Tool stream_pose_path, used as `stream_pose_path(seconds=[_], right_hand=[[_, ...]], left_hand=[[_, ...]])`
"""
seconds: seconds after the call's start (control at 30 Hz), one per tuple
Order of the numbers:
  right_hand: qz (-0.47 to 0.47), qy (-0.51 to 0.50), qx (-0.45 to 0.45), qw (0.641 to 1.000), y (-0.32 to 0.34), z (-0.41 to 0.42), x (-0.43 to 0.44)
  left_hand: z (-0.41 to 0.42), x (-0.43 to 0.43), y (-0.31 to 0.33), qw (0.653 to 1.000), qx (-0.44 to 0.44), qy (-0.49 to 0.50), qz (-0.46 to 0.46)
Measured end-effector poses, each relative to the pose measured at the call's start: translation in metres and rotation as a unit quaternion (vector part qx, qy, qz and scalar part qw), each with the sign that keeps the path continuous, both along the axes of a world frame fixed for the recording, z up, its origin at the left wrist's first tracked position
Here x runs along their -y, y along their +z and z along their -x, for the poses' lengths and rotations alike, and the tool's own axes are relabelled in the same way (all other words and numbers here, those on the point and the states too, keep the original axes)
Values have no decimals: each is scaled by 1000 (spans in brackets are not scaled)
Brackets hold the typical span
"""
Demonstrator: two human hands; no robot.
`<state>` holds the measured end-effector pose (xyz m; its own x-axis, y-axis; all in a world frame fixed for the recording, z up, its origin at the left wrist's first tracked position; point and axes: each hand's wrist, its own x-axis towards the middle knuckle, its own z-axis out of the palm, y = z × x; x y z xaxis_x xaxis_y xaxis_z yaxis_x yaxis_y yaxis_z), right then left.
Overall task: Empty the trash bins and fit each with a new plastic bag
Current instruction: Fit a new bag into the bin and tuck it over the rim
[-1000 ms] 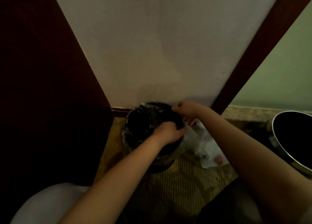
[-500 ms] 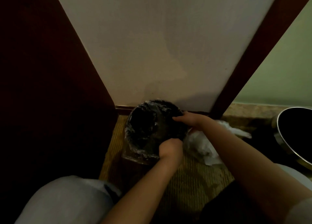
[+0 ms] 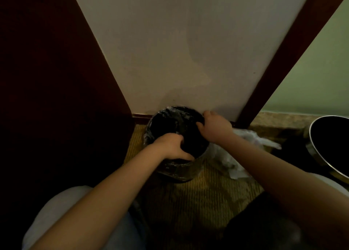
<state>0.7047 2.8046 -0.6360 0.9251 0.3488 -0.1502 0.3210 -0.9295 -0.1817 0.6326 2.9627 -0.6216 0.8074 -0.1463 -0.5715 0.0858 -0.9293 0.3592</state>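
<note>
Your left hand (image 3: 170, 146) and right hand (image 3: 215, 129) curl fingers over the lined bin (image 3: 179, 171) rim. Crumpled plastic (image 3: 230, 159) lies beside it, and a second bin (image 3: 332, 142) is cut off at right.

Wall (image 3: 170, 51): pale, faintly stained.
Panel (image 3: 47, 70): dark reddish wood, left.
Trim (image 3: 283, 64): perhaps a door frame, right.
Carpet (image 3: 198, 202): ribbed, yellowish.
Light: dim.

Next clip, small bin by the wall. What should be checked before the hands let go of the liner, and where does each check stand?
1. Small bin upright on carpet: ok.
2. Liner folded over left and far rim: ok.
3. Liner over rim beneath right hand: cannot tell.
4. Left hand grips near rim: ok.
5. Crumpled plastic beside bin picked up: not ok.
6. Second bin lined: cannot tell.
</note>
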Motion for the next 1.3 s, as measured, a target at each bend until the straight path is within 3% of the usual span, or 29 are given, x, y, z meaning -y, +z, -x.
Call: stream_pose_path(seconds=[0.1, 0.17, 0.23, 0.33, 0.4, 0.57, 0.7, 0.8, 0.9, 1.07, 1.2, 1.3], right_hand=[[42, 136, -7, 990, 0, 8, 1], [27, 254, -55, 965, 6, 15, 1], [50, 307, -125, 942, 7, 24, 1], [170, 334, -156, 914, 0, 38, -2], [240, 347, -109, 900, -8, 42, -4], [251, 343, -29, 905, -23, 39, -2], [223, 348, -98, 905, -12, 34, 0], [93, 292, -197, 931, 13, 27, -2], [-38, 215, -214, 952, 36, 12, -3], [-102, 100, -162, 976, 60, -7, 26], [-105, 9, -110, 988, 80, -15, 70], [-175, -85, -53, 979, 99, -15, 120]], left_hand=[[-8, -17, 5, 998, -10, -60, -35], [-9, -25, 9, 990, -42, -117, -70], [-8, -32, 11, 971, -68, -182, -137], [-3, -42, 8, 932, -72, -263, -237], [-1, -47, -1, 914, -49, -286, -283], [-2, -47, -27, 890, 5, -301, -343], [-5, -48, -18, 918, -14, -291, -269], [-9, -44, -3, 967, -29, -200, -157], [-14, -39, 14, 994, 9, -99, -55], [-26, -5, 33, 981, 176, 39, 68], [-50, 51, 52, 952, 224, 118, 170], [-68, 103, 71, 936, 238, 126, 228]])
